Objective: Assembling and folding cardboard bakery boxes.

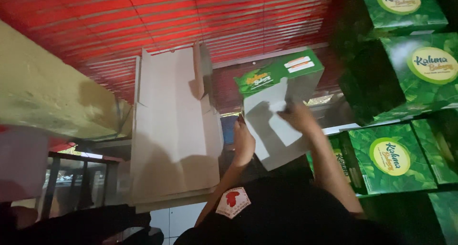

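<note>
A partly folded cardboard box, green outside and white inside, is held up in front of me with its white inner face toward me. My left hand grips its lower left edge. At the middle of the box, my right hand pinches a white flap. Both forearms rise from dark sleeves at the bottom, one bearing a white and red patch.
A stack of flat white cardboard blanks stands just left of the hands. Several finished green boxes are piled at the right. A red corrugated roof spans the top, with a yellowish wall at the left.
</note>
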